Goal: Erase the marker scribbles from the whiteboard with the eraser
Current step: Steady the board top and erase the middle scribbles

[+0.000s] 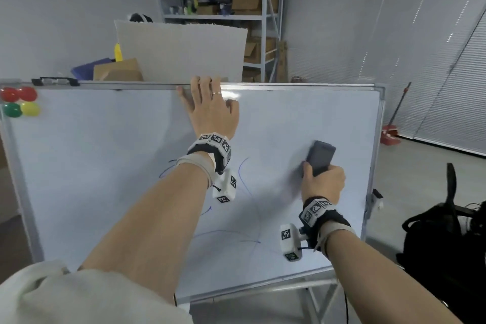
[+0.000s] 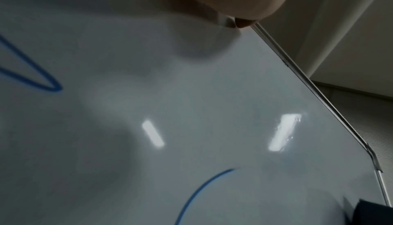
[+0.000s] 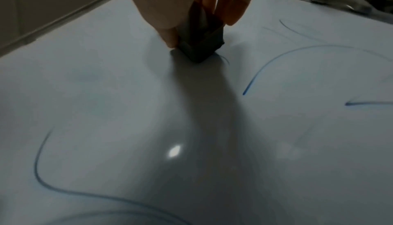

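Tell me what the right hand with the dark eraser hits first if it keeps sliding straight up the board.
Nothing but bare surface at first: right hand, dark grey eraser. It would probably reach the whiteboard's top aluminium frame.

Four round magnets [image 1: 19,101] (two red, one green, one yellow) sit at the top left corner. Behind stands a metal shelf [image 1: 223,10] with cardboard boxes [image 1: 246,1]. A black bag [image 1: 444,252] lies at right, near a red dustpan [image 1: 391,134].

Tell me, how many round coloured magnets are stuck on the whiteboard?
4, clustered in the whiteboard's top-left corner: two red magnets side by side, with a green magnet and a yellow magnet just below. No others show.
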Motion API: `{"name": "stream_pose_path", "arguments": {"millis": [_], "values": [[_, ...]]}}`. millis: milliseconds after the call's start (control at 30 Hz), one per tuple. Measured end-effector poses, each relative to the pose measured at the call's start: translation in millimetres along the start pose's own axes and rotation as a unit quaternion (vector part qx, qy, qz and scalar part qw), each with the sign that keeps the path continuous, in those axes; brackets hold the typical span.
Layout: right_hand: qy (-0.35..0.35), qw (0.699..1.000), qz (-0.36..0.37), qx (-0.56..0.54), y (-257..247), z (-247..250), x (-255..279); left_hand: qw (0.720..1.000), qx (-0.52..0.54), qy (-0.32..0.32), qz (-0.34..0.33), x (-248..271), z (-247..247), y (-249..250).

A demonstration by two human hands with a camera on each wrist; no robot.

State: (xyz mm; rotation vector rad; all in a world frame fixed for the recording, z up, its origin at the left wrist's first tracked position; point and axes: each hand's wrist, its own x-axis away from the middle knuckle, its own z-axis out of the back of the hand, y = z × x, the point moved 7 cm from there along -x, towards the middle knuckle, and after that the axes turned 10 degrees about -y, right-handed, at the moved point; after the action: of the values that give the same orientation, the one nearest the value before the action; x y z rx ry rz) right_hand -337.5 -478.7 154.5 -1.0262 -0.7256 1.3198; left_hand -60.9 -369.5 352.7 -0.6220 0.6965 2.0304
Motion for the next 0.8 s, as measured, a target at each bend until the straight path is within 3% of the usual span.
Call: {"name": "stream_pose_path", "arguments": {"millis": [133, 300, 400, 467, 533, 600, 800], "values": [[-0.019, 0.998, 0.046, -0.026, -10.2, -13.0, 4.7, 1.0, 0.004, -0.009, 0.026, -7.5, -8.3, 6.9], [-0.132, 0.966, 0.219, -0.048, -69.0, -60.9, 42.6, 0.998, 0.01, -0.049, 0.027, -16.5, -9.4, -1.2], [-0.133, 0.955, 0.259, -0.056, -88.4, -75.4, 66.5, 0.999, -0.019, -0.041, 0.011, -10.8, 5.3, -11.9], [-0.124, 0.949, 0.287, -0.05, -99.0, -81.2, 82.3, 0.999, -0.013, -0.005, 0.037, -9.5, 24.0, -35.1], [-0.111, 0.949, 0.292, -0.04, -105.7, -86.5, 93.8, 0.994, -0.004, 0.029, 0.101, -9.8, 44.7, -74.7], [-0.1, 0.952, 0.287, -0.034, -112.4, -94.3, 105.3, 0.992, -0.025, 0.041, 0.114, -10.7, 59.6, -111.0], [-0.106, 0.957, 0.271, -0.021, -139.8, -140.2, 168.5, 0.998, -0.046, -0.028, 0.027, -17.8, 75.9, -166.3]]}}
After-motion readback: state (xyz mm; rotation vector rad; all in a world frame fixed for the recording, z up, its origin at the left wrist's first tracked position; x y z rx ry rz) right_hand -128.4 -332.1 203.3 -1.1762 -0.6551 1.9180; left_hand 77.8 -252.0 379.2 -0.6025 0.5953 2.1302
